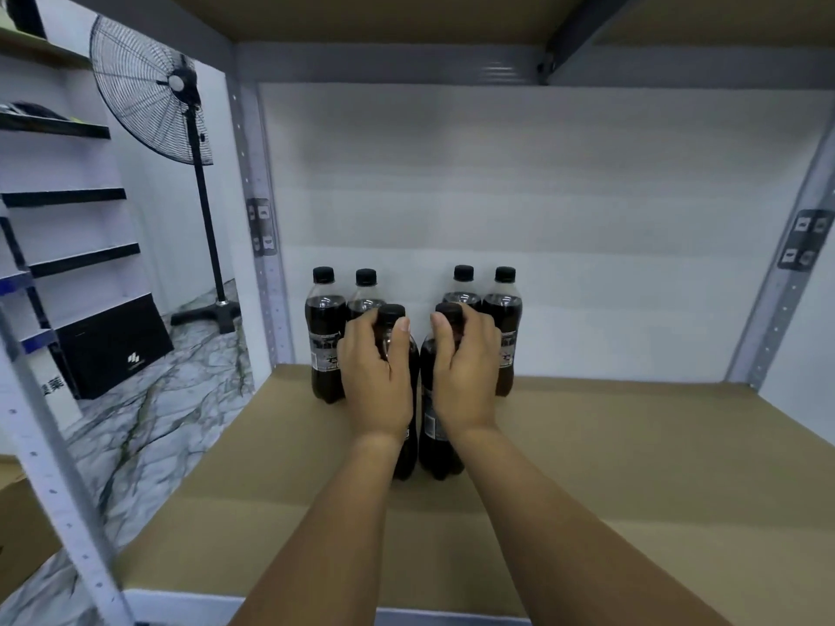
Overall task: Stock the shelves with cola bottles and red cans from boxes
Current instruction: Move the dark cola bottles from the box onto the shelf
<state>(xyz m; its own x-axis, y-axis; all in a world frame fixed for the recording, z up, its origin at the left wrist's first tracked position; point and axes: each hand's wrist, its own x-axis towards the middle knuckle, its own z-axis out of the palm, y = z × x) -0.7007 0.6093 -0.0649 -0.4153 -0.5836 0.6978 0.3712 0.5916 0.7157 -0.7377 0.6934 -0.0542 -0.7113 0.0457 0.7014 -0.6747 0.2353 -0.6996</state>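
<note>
Two bare arms reaching in, left hand (375, 377) and right hand (465, 368) each wrapped around a cola bottle (404, 426) neck, standing on the brown shelf (632, 467) before four more bottles (323, 336) at the back wall.

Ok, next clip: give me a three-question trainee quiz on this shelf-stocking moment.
1. How many cola bottles are on the shelf board, counting the held ones?
2. True or false: red cans are already on the shelf.
3. Which hand grips which front bottle?

Key:
1. Six: four at the back, e.g. back-left bottle, plus two in front.
2. False; none visible.
3. Left hand grips the front-left bottle; right hand grips the front-right bottle.
</note>
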